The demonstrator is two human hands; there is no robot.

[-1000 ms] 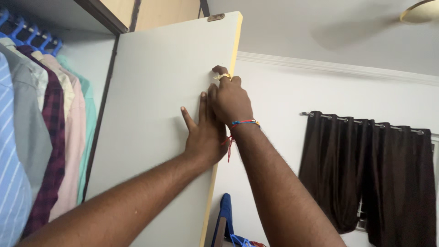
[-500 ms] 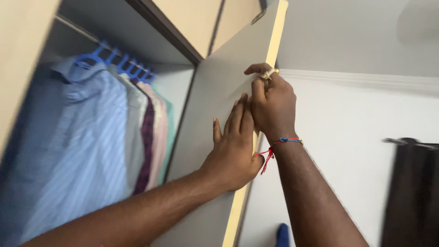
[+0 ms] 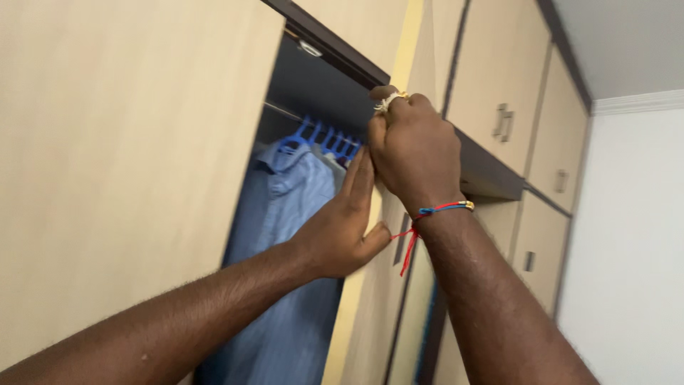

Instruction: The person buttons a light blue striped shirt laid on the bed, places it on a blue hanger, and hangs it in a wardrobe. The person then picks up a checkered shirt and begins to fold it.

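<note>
Your right hand clenched the wardrobe door edge, nearly shut over the blue shirt; your left hand pressed flat below it, ready to slip clear.

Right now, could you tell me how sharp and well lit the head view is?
Head view: soft daylight with no glare; both hands, right hand and left hand, look fairly sharp on the wardrobe door edge; the wardrobe interior is shadowed, dimming the blue shirt; the near forearms are slightly soft.
</note>
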